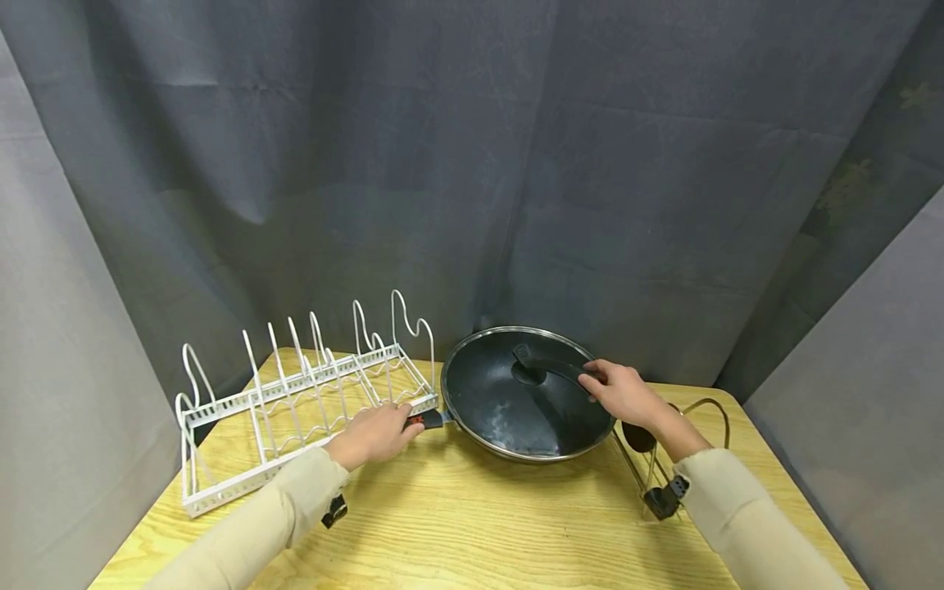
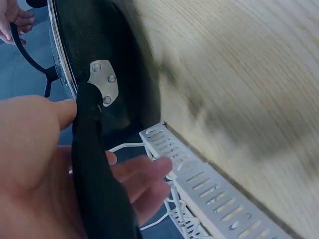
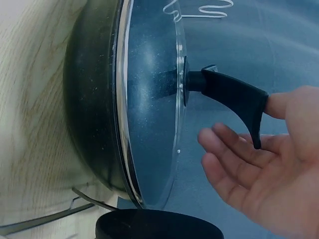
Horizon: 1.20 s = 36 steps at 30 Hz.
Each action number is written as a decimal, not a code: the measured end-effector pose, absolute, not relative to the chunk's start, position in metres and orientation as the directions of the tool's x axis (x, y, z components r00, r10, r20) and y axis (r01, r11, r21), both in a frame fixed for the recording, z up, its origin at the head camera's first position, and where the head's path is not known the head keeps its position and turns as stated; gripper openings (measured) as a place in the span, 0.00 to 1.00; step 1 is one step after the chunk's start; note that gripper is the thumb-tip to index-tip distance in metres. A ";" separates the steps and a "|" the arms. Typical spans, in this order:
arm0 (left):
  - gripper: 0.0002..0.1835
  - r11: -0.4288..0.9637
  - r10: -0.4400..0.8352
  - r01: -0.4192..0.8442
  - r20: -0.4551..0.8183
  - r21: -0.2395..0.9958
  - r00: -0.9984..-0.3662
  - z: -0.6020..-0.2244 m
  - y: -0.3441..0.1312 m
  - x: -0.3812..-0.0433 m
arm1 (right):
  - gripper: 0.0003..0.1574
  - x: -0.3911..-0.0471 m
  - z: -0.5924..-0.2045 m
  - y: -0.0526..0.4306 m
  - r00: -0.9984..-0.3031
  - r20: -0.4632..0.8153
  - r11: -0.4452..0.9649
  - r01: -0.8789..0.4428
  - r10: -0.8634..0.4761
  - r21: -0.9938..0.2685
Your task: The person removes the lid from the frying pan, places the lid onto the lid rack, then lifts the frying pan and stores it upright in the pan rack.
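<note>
We're seeing loose hands on both sides: the left hand (image 1: 379,430) is resting its thumb against the pan handle (image 1: 424,420), fingers reaching slackly past the far side, while the right hand (image 1: 623,393) is touching the tip of the lid handle (image 1: 549,366) with its thumb, fingers hanging relaxed beneath. Neither, as we're watching, is clenching.

Between them the dark pan (image 3: 92,99) is sitting on the table (image 1: 501,524), toward the back, its handle pointing left. The glass lid (image 1: 501,406) is covering it, metal rim along the pan's edge, that curved black handle rising from the middle and leaning right.

Moving out to the left, we're finding a white wire rack (image 1: 229,489) standing just beside the pan, its corner close by the left hand; whether they're touching, we can't tell. Over on the right, a brassy wire stand (image 1: 727,430) is standing partly behind the right forearm, a dark rounded piece (image 1: 637,437) showing next to it. Pale sleeves (image 1: 295,500) are covering both forearms, and behind everything a grey curtain (image 1: 472,164) is hanging in folds.
</note>
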<state>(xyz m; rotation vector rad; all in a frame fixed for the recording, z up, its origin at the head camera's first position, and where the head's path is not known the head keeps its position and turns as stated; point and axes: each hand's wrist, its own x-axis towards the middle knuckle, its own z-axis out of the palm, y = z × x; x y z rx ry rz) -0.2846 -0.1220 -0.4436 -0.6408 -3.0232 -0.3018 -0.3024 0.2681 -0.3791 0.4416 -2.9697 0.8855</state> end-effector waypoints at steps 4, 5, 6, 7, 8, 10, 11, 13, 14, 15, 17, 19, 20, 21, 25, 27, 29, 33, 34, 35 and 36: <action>0.16 0.893 0.386 0.386 0.047 0.233 -0.921 -0.448 -0.124 -0.287 | 0.27 -0.306 -0.381 0.270 -0.962 0.033 0.718 -0.226 -0.272 -0.658; 0.15 0.891 0.386 0.384 0.039 0.244 -0.922 -0.448 -0.124 -0.288 | 0.27 -0.307 -0.382 0.270 -0.962 0.018 0.692 -0.209 -0.273 -0.690; 0.15 0.886 0.390 0.387 0.038 0.257 -0.920 -0.448 -0.125 -0.288 | 0.27 -0.309 -0.382 0.271 -0.962 0.003 0.665 -0.192 -0.274 -0.722; 0.15 0.882 0.395 0.389 0.034 0.266 -0.918 -0.447 -0.126 -0.289 | 0.27 -0.310 -0.383 0.272 -0.961 -0.013 0.639 -0.175 -0.278 -0.749; 0.15 0.879 0.398 0.391 0.032 0.274 -0.917 -0.447 -0.126 -0.289 | 0.27 -0.311 -0.384 0.272 -0.961 -0.032 0.612 -0.149 -0.274 -0.777; 0.16 0.872 0.410 0.400 0.028 0.282 -0.912 -0.446 -0.128 -0.290 | 0.27 -0.313 -0.385 0.273 -0.961 -0.064 0.566 -0.104 -0.269 -0.818; 0.16 0.869 0.414 0.403 0.022 0.289 -0.910 -0.445 -0.128 -0.290 | 0.27 -0.314 -0.386 0.273 -0.959 -0.077 0.546 -0.087 -0.271 -0.833; 0.18 0.865 0.415 0.395 0.001 0.310 -0.910 -0.445 -0.129 -0.291 | 0.27 -0.317 -0.387 0.273 -0.958 -0.108 0.506 -0.044 -0.266 -0.861; 0.18 0.861 0.415 0.390 -0.009 0.326 -0.910 -0.444 -0.130 -0.291 | 0.27 -0.318 -0.388 0.272 -0.956 -0.119 0.487 -0.028 -0.268 -0.873; 0.18 0.856 0.418 0.388 -0.017 0.341 -0.908 -0.444 -0.131 -0.291 | 0.26 -0.319 -0.388 0.272 -0.955 -0.130 0.472 -0.011 -0.265 -0.881; 0.19 0.849 0.419 0.376 -0.040 0.370 -0.907 -0.445 -0.132 -0.291 | 0.26 -0.320 -0.388 0.271 -0.955 -0.145 0.451 0.013 -0.259 -0.892; 0.19 0.840 0.426 0.374 -0.050 0.393 -0.903 -0.445 -0.134 -0.291 | 0.25 -0.322 -0.387 0.270 -0.956 -0.151 0.432 0.028 -0.252 -0.902; 0.20 0.836 0.428 0.373 -0.053 0.404 -0.902 -0.445 -0.134 -0.291 | 0.25 -0.323 -0.387 0.269 -0.956 -0.152 0.422 0.032 -0.252 -0.906; 0.20 0.833 0.430 0.373 -0.055 0.409 -0.901 -0.445 -0.135 -0.291 | 0.24 -0.324 -0.386 0.268 -0.958 -0.155 0.413 0.042 -0.243 -0.910; 0.23 0.833 0.426 0.367 -0.055 0.415 -0.903 -0.446 -0.137 -0.292 | 0.25 -0.329 -0.388 0.266 -0.962 -0.156 0.418 0.049 -0.226 -0.907; 0.25 0.835 0.423 0.366 -0.052 0.411 -0.905 -0.447 -0.137 -0.293 | 0.26 -0.332 -0.389 0.265 -0.965 -0.157 0.439 0.050 -0.211 -0.897; 0.25 0.836 0.420 0.365 -0.050 0.410 -0.906 -0.447 -0.137 -0.294 | 0.27 -0.334 -0.389 0.262 -0.966 -0.162 0.454 0.055 -0.201 -0.889; 0.26 0.836 0.414 0.353 -0.058 0.420 -0.909 -0.448 -0.138 -0.296 | 0.28 -0.337 -0.389 0.258 -0.959 -0.183 0.446 0.070 -0.216 -0.892; 0.26 0.836 0.413 0.350 -0.064 0.423 -0.909 -0.448 -0.139 -0.296 | 0.28 -0.338 -0.388 0.258 -0.956 -0.190 0.436 0.076 -0.225 -0.897; 0.26 0.836 0.411 0.347 -0.068 0.424 -0.909 -0.449 -0.139 -0.297 | 0.29 -0.340 -0.388 0.258 -0.952 -0.197 0.428 0.081 -0.234 -0.900; 0.25 0.837 0.410 0.344 -0.071 0.426 -0.909 -0.449 -0.139 -0.297 | 0.29 -0.342 -0.388 0.258 -0.948 -0.205 0.418 0.088 -0.245 -0.904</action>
